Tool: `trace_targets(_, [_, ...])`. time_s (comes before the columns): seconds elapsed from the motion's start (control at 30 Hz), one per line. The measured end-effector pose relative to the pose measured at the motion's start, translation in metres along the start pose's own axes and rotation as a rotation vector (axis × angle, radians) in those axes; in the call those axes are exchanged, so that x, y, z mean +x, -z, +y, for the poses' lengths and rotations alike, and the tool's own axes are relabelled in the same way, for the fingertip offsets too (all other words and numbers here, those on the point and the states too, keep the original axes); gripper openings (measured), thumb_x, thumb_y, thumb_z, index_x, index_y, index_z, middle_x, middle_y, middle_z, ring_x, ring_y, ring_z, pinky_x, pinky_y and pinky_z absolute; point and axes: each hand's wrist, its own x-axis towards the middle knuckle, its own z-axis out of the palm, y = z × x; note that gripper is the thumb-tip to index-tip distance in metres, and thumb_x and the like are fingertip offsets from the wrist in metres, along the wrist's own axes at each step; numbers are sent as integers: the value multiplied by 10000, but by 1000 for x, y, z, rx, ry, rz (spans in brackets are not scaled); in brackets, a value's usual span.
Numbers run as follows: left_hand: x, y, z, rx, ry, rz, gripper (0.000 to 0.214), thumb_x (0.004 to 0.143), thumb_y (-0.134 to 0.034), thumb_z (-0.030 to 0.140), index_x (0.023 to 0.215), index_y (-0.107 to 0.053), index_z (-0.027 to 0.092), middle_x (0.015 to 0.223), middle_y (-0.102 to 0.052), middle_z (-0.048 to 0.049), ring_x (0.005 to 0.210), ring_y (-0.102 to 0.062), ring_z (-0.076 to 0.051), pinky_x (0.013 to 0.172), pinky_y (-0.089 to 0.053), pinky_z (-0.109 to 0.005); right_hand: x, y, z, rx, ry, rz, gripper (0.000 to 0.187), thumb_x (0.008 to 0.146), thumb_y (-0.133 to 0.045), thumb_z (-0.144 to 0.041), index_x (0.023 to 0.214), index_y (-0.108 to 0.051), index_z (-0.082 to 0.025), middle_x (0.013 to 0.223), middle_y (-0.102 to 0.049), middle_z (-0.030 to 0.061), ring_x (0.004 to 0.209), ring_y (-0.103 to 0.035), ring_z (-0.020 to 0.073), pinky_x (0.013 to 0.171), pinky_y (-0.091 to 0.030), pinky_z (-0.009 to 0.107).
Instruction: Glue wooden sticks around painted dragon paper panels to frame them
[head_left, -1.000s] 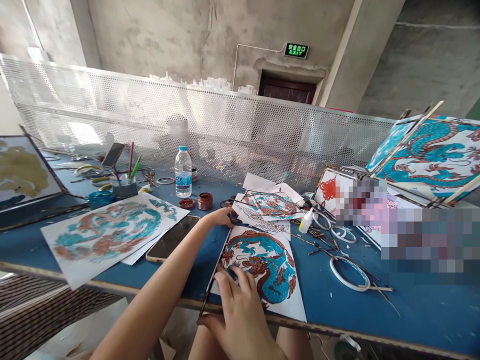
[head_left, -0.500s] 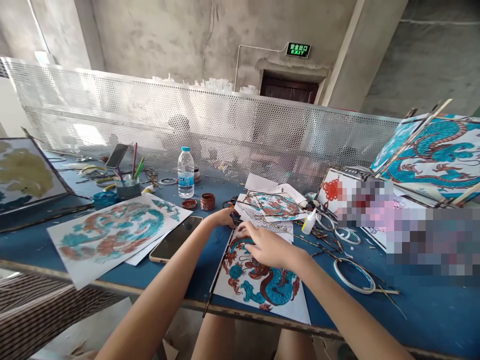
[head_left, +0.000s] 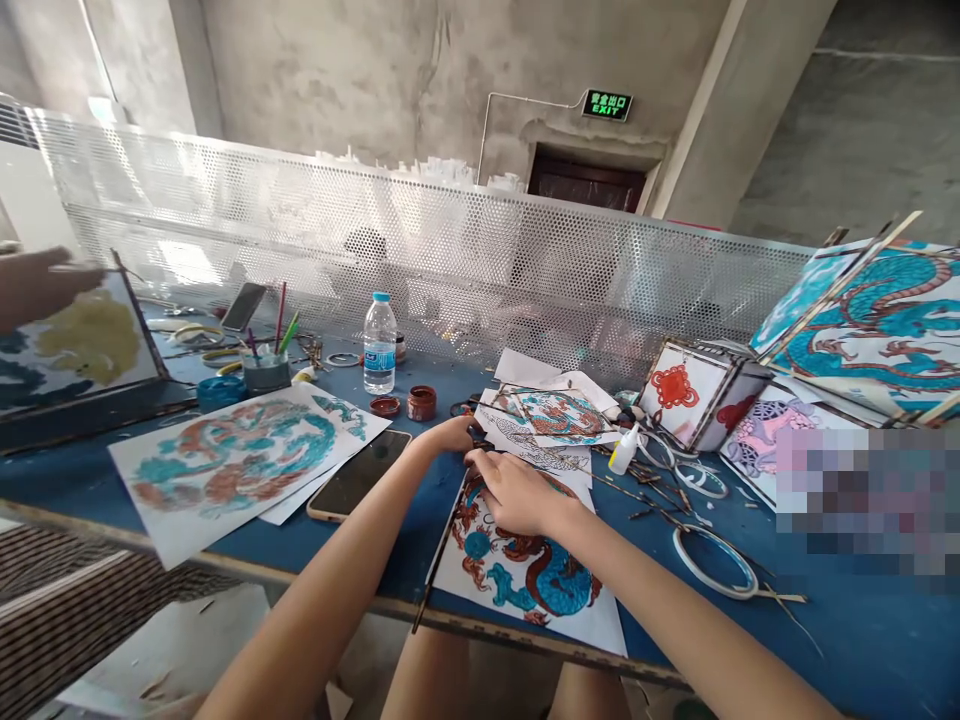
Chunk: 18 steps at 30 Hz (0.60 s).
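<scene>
Blue surface (head_left: 870, 645) carries dragon sheet (head_left: 559, 585) at near edge, dark stick (head_left: 430, 583) along its left, left hand (head_left: 454, 434) with fingers curled at small dark object (head_left: 478, 438), right hand (head_left: 519, 492) with fingers half-bent over sheet's top, neither grip clear; overhanging stick could slip askew if bumped

Bare hands (head_left: 525, 493), forearms (head_left: 341, 560) — bare legs (head_left: 426, 680)
</scene>
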Motion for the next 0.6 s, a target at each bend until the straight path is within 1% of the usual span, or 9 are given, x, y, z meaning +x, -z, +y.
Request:
trace_targets(0.1, [-1, 1, 2, -1, 51, -16, 532, 552, -629, 66, 1077, -596, 142, 886, -671, -39, 833, -612, -210, 671, -473, -219, -2, 2, -6, -23, 23, -2, 444, 778, -419, -120, 1219, -376, -140, 1072, -551, 128, 990, -512, 245, 835, -395, 363])
trace_targets(0.2, [-1, 1, 2, -15, 61, -18, 559, 529, -679, 100, 1080, -594, 144, 890, -668, -38, 848, -613, -222, 683, -475, -228, -5, 2, -12, -22, 49, 20, 446, 761, -448, -115, 1202, -391, -143, 1067, -546, 129, 1021, -489, 246, 851, -386, 367])
trace_targets(0.37, [1, -1, -1, -45, 60, -16, 546, 514, -684, 99, 1052, -607, 145, 872, -671, -27, 835, -617, -225, 687, -474, -240, -11, 2, -21, -22, 77, 16, 440, 745, -453, -102, 1180, -404, -148, 1035, -549, 113, 944, -505, 229, 828, -392, 361])
trace_targets(0.5, [2, -1, -2, -30, 61, -14, 544, 511, -696, 125, 1047, -610, 151, 871, -673, -22, 829, -615, -223, 688, -468, -239, -16, 5, -28, -32, 101, 7, 429, 759, -448, -115, 1184, -403, -152, 1007, -554, 107, 920, -503, 229, 804, -397, 352])
trace_targets(0.6, [2, -1, -1, -29, 65, -18, 540, 520, -697, 135, 1052, -607, 150, 870, -674, -28, 828, -614, -223, 688, -462, -238, -19, 7, -33, -42, 132, 10, 437, 744, -459, -110, 1177, -413, -147, 1004, -557, 105, 902, -505, 224, 798, -394, 342])
